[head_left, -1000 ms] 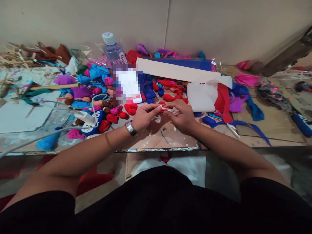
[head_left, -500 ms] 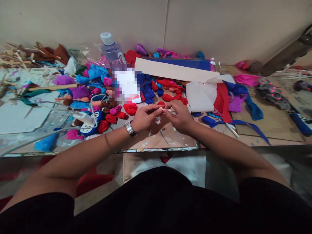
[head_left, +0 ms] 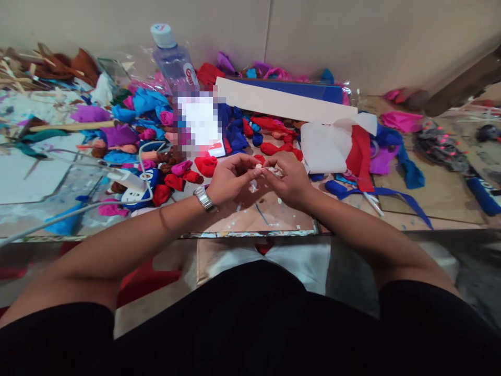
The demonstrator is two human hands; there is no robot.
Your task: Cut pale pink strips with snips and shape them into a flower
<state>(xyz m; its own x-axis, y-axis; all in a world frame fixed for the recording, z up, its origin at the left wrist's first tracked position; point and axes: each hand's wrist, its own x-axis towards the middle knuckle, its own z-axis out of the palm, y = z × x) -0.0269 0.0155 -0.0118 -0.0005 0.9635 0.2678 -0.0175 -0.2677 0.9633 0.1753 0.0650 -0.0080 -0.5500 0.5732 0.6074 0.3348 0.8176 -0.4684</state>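
Above the near part of the table, my left hand [head_left: 230, 180] and my right hand [head_left: 289, 180] meet fingertip to fingertip. Both pinch a small pale piece of crumpled crepe paper [head_left: 276, 171], mostly covered by the fingers. A small whitish bit [head_left: 253, 185] shows just below the fingertips. Several red crepe paper bundles [head_left: 205, 165] lie close to my left hand. Beside my right hand are a white sheet [head_left: 323, 149] and a red crepe paper strip [head_left: 360, 156].
A clear plastic bottle [head_left: 172, 65] stands at the back left, near a lit phone screen [head_left: 201, 122]. A white cable [head_left: 94, 206] runs to a power strip [head_left: 135, 194] at left. A long cream strip [head_left: 282, 101] lies behind, and blue crepe paper [head_left: 407, 201] at right.
The camera view has shifted slightly. My fingers have moved a little on the pale piece; both hands still pinch it in about the same place.
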